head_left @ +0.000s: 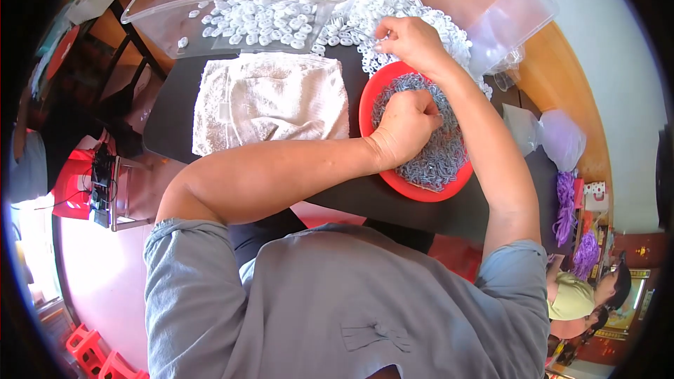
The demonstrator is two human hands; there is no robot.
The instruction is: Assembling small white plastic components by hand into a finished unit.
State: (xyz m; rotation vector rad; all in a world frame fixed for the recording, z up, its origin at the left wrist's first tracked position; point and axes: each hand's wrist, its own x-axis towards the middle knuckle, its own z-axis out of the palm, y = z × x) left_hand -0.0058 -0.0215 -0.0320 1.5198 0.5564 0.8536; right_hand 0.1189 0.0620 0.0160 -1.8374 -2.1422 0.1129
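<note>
Grey metal clips (pixel 435 154) under left hand (pixel 407 126) fingers (pixel 430 111)

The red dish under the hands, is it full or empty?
Full. The red dish is heaped with small grey metal pieces nearly to its rim, and the left hand rests in them.

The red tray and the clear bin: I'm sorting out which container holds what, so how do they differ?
The red tray is round, shallow and opaque, heaped with small grey metal pieces; the clear bin is rectangular, deeper and see-through, holding scattered white rings. The left hand rests in the tray; no hand is in the bin. The right hand is on a loose pile of white rings. Both containers sit on the dark table.
</note>
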